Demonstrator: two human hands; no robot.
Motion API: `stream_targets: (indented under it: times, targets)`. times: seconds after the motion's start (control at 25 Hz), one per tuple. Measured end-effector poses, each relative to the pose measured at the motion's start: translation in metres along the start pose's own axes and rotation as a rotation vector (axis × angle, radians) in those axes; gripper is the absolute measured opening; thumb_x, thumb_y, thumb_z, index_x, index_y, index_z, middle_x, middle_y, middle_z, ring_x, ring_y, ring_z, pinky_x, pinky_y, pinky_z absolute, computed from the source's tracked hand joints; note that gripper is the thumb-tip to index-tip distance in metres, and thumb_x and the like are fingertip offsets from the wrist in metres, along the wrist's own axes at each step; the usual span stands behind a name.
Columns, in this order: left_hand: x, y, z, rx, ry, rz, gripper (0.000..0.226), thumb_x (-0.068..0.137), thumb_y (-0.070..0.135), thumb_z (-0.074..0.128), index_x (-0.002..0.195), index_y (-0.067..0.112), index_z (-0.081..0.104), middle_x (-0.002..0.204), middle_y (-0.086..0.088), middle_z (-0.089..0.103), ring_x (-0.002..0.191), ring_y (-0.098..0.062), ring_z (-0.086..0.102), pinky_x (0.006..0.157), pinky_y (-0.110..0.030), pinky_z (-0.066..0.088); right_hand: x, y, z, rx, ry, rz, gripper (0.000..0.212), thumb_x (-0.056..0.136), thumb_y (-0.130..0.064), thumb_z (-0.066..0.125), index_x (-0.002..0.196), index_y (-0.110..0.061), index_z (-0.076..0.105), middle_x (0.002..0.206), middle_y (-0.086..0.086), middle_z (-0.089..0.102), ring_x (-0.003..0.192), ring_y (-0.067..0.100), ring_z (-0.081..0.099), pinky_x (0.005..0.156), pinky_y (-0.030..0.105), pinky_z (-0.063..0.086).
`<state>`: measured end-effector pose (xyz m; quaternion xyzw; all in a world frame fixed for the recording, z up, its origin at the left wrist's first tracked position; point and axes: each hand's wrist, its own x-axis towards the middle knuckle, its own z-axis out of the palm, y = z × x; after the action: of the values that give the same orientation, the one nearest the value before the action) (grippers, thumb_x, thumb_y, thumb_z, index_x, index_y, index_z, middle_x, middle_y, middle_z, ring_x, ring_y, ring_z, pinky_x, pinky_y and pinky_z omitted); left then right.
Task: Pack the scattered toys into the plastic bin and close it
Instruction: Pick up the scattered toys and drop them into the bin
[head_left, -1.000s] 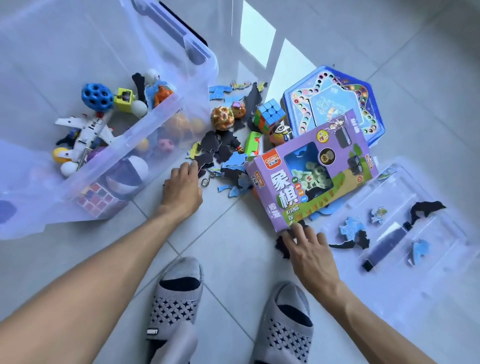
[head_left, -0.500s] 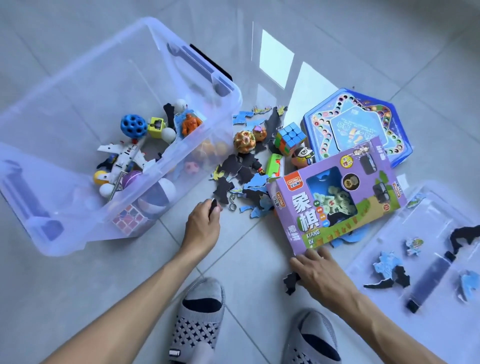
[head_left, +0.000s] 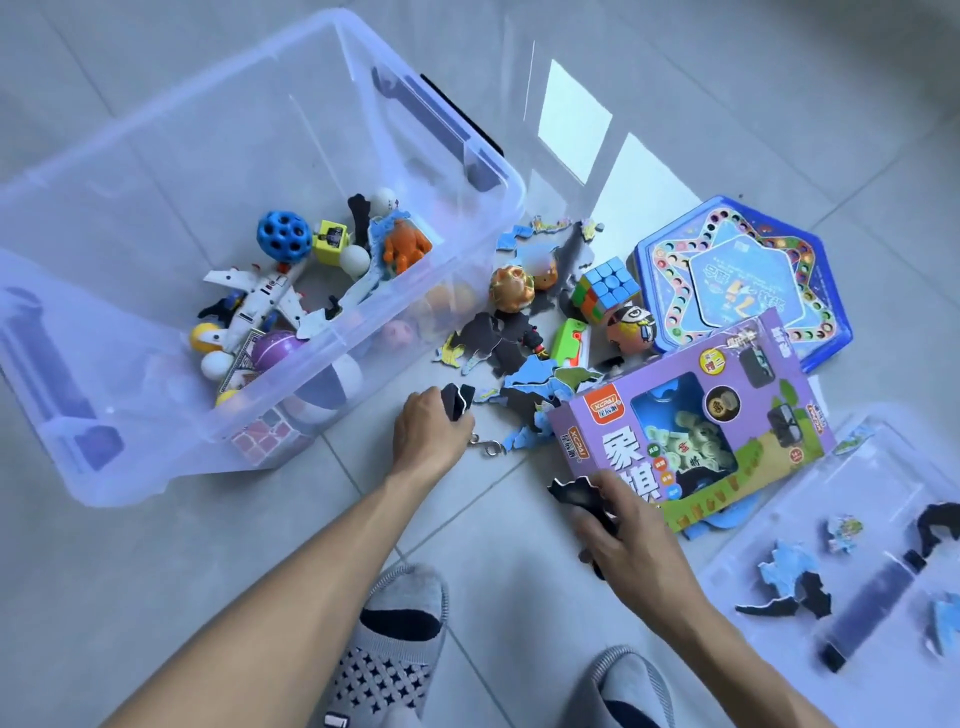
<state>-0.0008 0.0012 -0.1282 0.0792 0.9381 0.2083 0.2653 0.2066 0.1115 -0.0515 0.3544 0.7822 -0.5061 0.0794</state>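
The clear plastic bin (head_left: 161, 467) stands open on the tiled floor at the left, holding a toy plane (head_left: 260, 301), a blue holed ball (head_left: 284, 234), an orange figure (head_left: 405, 249) and other toys. My left hand (head_left: 431, 431) grips dark puzzle pieces (head_left: 457, 399) just right of the bin's near corner. My right hand (head_left: 623, 525) pinches another dark puzzle piece (head_left: 571, 491) at the near edge of the purple chess box (head_left: 691, 426). More puzzle pieces (head_left: 519, 374) lie scattered between the bin and the box.
A blue hexagonal game tin (head_left: 743, 275), a colour cube (head_left: 605, 288), two small balls (head_left: 511, 288) and a green toy (head_left: 569, 340) lie beyond the purple box. The bin's clear lid (head_left: 857, 519) lies at the right with puzzle pieces on it. My slippered feet (head_left: 395, 649) stand below.
Both hands have lifted puzzle pieces off the floor: the left hand now grips some near the bin, the right hand has picked up the dark piece beside the purple box.
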Motion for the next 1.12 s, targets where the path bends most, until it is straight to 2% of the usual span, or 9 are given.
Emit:
stream_targets:
  times: [0.12, 0.24, 0.36, 0.52, 0.64, 0.72, 0.84, 0.96, 1.12]
  targets:
    - [-0.037, -0.004, -0.03, -0.174, -0.066, -0.009, 0.03, 0.086, 0.038, 0.058, 0.07, 0.014, 0.049, 0.075, -0.005, 0.064, 0.075, -0.028, 0.056, 0.062, -0.032, 0.037, 0.004, -0.072, -0.016, 0.442, 0.052, 0.122, 0.005, 0.095, -0.013, 0.061, 0.091, -0.016, 0.06, 0.075, 0.015, 0.061, 0.045, 0.022, 0.058, 0.035, 0.028, 0.041]
    - [-0.08, 0.0, -0.082, -0.481, -0.197, -0.044, 0.027, 0.084, 0.034, 0.065, 0.071, 0.012, 0.057, 0.073, -0.003, 0.072, 0.053, -0.015, 0.047, 0.054, -0.028, 0.038, 0.017, -0.178, -0.038, 0.714, -0.024, 0.0, 0.011, 0.095, -0.017, 0.06, 0.085, -0.016, 0.06, 0.071, 0.012, 0.061, 0.045, 0.022, 0.052, 0.038, 0.024, 0.04]
    - [-0.111, 0.012, -0.141, -0.718, -0.216, -0.052, 0.022, 0.085, 0.027, 0.068, 0.076, 0.008, 0.06, 0.072, -0.004, 0.069, 0.04, -0.011, 0.035, 0.041, -0.021, 0.03, 0.045, -0.257, -0.042, 0.807, -0.195, 0.034, 0.02, 0.098, -0.032, 0.056, 0.095, -0.013, 0.062, 0.097, 0.01, 0.065, 0.072, 0.026, 0.061, 0.057, 0.032, 0.058]
    - [-0.126, 0.031, -0.219, -0.883, -0.101, 0.12, 0.03, 0.078, 0.034, 0.074, 0.082, 0.006, 0.063, 0.069, -0.002, 0.063, 0.046, -0.014, 0.035, 0.042, -0.022, 0.028, 0.055, -0.256, -0.024, 0.524, 0.073, -0.021, 0.036, 0.097, -0.034, 0.055, 0.129, -0.02, 0.051, 0.115, 0.002, 0.058, 0.09, 0.018, 0.064, 0.074, 0.035, 0.057]
    - [-0.094, 0.039, -0.26, -0.808, 0.111, 0.113, 0.038, 0.072, 0.047, 0.077, 0.093, 0.018, 0.067, 0.083, 0.005, 0.069, 0.064, -0.015, 0.056, 0.058, -0.023, 0.042, 0.028, -0.21, -0.015, 0.473, 0.086, 0.078, 0.025, 0.095, -0.018, 0.057, 0.119, -0.015, 0.058, 0.103, 0.007, 0.065, 0.074, 0.019, 0.062, 0.07, 0.038, 0.055]
    - [-0.077, 0.036, -0.273, -0.495, 0.253, 0.08, 0.058, 0.078, 0.048, 0.072, 0.125, 0.019, 0.054, 0.122, 0.002, 0.059, 0.104, -0.019, 0.058, 0.082, -0.025, 0.043, 0.011, -0.17, -0.015, 0.251, 0.055, 0.097, 0.016, 0.092, -0.014, 0.06, 0.107, -0.019, 0.062, 0.095, 0.005, 0.067, 0.074, 0.02, 0.063, 0.067, 0.035, 0.052]
    - [-0.091, 0.016, -0.261, -0.356, 0.427, 0.503, 0.046, 0.085, 0.023, 0.065, 0.128, 0.016, 0.053, 0.128, 0.002, 0.052, 0.111, -0.015, 0.053, 0.089, -0.023, 0.042, -0.004, -0.13, -0.019, -0.229, 0.029, -0.014, 0.015, 0.087, -0.015, 0.061, 0.097, -0.025, 0.064, 0.09, -0.003, 0.068, 0.077, 0.017, 0.064, 0.07, 0.032, 0.05]
    - [-0.116, -0.017, -0.218, -0.198, 0.184, 0.801, 0.028, 0.083, 0.02, 0.059, 0.111, 0.019, 0.062, 0.113, 0.007, 0.061, 0.1, -0.013, 0.058, 0.085, -0.025, 0.047, 0.002, -0.104, -0.008, -0.534, -0.044, -0.089, 0.016, 0.085, -0.012, 0.056, 0.099, -0.018, 0.062, 0.089, 0.001, 0.068, 0.081, 0.027, 0.062, 0.068, 0.034, 0.047]
    - [-0.101, -0.05, -0.15, 0.147, -0.116, 0.751, 0.028, 0.087, 0.027, 0.054, 0.115, 0.024, 0.061, 0.117, 0.01, 0.061, 0.106, -0.015, 0.056, 0.087, -0.031, 0.048, 0.039, -0.077, 0.02, -0.841, -0.015, -0.259, 0.036, 0.077, -0.017, 0.05, 0.111, -0.014, 0.061, 0.112, 0.006, 0.063, 0.108, 0.032, 0.055, 0.085, 0.04, 0.044]
